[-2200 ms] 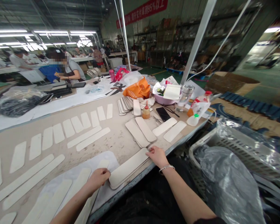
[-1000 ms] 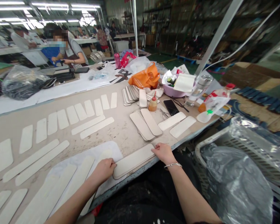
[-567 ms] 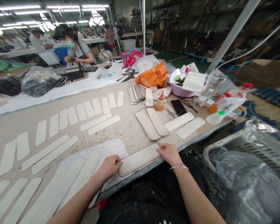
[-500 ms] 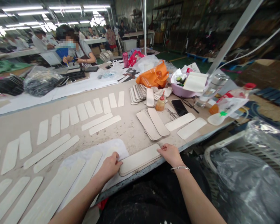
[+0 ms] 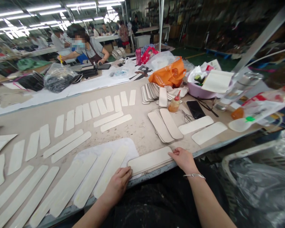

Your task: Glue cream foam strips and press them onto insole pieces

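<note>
A long cream strip with rounded ends [image 5: 149, 160] lies at the table's front edge, on top of at least one similar piece. My right hand [image 5: 183, 159], with a bracelet at its wrist, pinches the strip's right end. At the left end, my left hand [image 5: 119, 181] has its fingers closed together over the corner; the thumb is mostly hidden. Left of it, several long cream strips [image 5: 95, 177] lie slanted on a white sheet [image 5: 129, 145]. Beyond the right hand sit two overlapping cream pieces with dark edges [image 5: 160, 126] and two paler strips [image 5: 209, 133].
Rows of cream strips [image 5: 79, 114] cover the table's left side. A glue bottle [image 5: 174, 103], scissors [image 5: 187, 117], a phone [image 5: 196, 109], an orange bag [image 5: 168, 74] and a purple basin [image 5: 199, 91] stand farther back. A masked co-worker [image 5: 90, 47] sits across. A plastic crate [image 5: 237, 152] is at right.
The view has turned left, so things sit farther right in the picture. My left hand has moved down along the strip's left end, its fingers now closer together. The right hand keeps its pinch.
</note>
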